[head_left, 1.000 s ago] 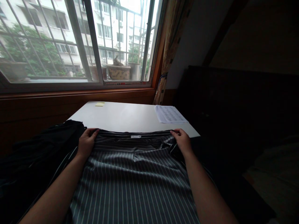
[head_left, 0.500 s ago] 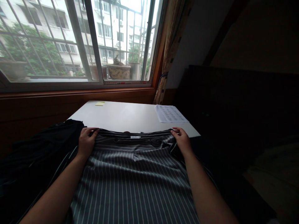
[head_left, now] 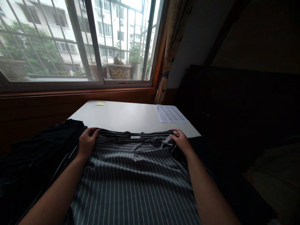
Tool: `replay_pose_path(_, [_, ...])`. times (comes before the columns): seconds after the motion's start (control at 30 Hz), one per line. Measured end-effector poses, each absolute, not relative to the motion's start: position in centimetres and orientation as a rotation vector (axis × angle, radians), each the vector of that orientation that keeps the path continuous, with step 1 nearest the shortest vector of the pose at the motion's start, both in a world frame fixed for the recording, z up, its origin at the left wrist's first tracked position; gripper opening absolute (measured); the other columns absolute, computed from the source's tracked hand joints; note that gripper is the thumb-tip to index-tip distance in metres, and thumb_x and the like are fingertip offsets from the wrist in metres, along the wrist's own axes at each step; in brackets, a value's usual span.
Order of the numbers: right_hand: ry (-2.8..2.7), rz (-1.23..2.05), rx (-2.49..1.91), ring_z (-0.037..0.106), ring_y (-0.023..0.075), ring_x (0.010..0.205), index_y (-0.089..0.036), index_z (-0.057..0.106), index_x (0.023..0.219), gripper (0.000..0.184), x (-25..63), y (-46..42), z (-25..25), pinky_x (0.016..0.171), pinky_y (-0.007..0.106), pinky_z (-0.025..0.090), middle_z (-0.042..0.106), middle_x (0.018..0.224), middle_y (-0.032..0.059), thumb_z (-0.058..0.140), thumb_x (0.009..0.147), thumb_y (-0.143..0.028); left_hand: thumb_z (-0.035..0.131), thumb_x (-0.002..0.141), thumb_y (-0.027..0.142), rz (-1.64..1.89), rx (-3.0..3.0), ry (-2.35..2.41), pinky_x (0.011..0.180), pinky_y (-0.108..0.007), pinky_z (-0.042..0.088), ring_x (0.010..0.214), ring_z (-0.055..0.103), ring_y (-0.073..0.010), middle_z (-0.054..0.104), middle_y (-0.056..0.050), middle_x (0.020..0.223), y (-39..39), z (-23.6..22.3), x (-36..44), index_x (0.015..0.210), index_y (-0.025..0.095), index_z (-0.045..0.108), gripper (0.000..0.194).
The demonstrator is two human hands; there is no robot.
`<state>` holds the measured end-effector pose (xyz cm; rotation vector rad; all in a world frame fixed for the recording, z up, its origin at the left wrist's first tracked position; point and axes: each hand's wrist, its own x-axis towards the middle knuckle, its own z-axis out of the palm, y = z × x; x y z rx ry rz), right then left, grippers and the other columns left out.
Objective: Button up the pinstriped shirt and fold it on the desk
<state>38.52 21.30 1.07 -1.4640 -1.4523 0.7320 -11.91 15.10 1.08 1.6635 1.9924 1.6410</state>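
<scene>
A dark striped shirt [head_left: 133, 178] with thin pale lines hangs spread out in front of me, its inner side facing me. Along its top edge runs a band with a small white label [head_left: 135, 137] at the middle. My left hand [head_left: 87, 142] pinches the left end of this band between thumb and fingers. At the opposite end, my right hand [head_left: 181, 140] grips the band in the same way. The cloth is stretched between both hands, with soft creases below the band. Darker folds of the shirt show beside my forearms.
A white table [head_left: 126, 115] stands beyond the shirt, with a yellow note [head_left: 100, 103] and printed sheets [head_left: 171, 113] on it. Dark clothing [head_left: 47, 140] is heaped at the left. Behind are a barred window [head_left: 77, 43] and a tied curtain [head_left: 167, 62].
My right hand has shifted slightly left along the band, its fingers a little rearranged. The left hand stays nearly where it was, still holding the shirt.
</scene>
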Motion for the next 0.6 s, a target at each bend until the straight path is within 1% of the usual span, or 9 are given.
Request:
replay_pose_path(0.17, [-1.400,0.737,-1.418,0.071,0.0243,0.078,-0.024,0.063,0.115,0.047,38.49,21.65,0.83,0.072,0.035,0.055,0.073,0.086,0.0026,0.072,0.072,-0.041,0.063,0.086,0.050,1.632,1.617,2.034,0.083,-0.034,0.050,0.092,0.068,-0.0246,0.073,-0.005,0.096,15.15,1.07,-11.93,0.102,0.021,0.070,0.034])
replay_pose_path(0.33, [-1.358,0.747,-1.362,0.072,0.0262,0.090,-0.025,0.063,0.116,0.047,38.38,21.73,0.69,0.079,0.039,0.056,0.075,0.099,0.0057,0.072,0.073,-0.042,0.062,0.085,0.049,1.628,1.606,2.031,0.084,-0.034,0.051,0.093,0.068,-0.0251,0.073,-0.005,0.096,15.09,1.12,-11.85,0.103,0.021,0.070,0.035])
replay_pose_path(0.43, [-1.342,0.757,-1.330,0.072,0.0266,0.090,-0.024,0.064,0.117,0.047,38.14,21.58,0.87,0.079,0.039,0.057,0.075,0.099,0.0064,0.072,0.074,-0.041,0.061,0.086,0.048,1.637,1.598,2.035,0.085,-0.034,0.051,0.094,0.068,-0.0252,0.072,-0.006,0.098,15.07,1.13,-11.83,0.105,0.020,0.069,0.035])
replay_pose_path(0.53, [-1.337,0.774,-1.292,0.072,0.0267,0.090,-0.023,0.068,0.114,0.043,37.82,21.44,1.05,0.081,0.040,0.057,0.076,0.097,0.0066,0.070,0.076,-0.042,0.061,0.085,0.047,1.645,1.582,2.053,0.084,-0.035,0.051,0.093,0.068,-0.0254,0.071,-0.006,0.098,15.11,1.11,-11.85,0.106,0.020,0.068,0.035])
replay_pose_path(0.6, [-1.339,0.771,-1.277,0.071,0.0272,0.096,-0.022,0.071,0.109,0.039,37.67,21.41,1.06,0.086,0.041,0.056,0.076,0.102,0.0072,0.070,0.076,-0.042,0.061,0.084,0.047,1.646,1.572,2.062,0.084,-0.035,0.051,0.091,0.067,-0.0254,0.071,-0.006,0.096,15.13,1.13,-11.85,0.107,0.020,0.067,0.035])
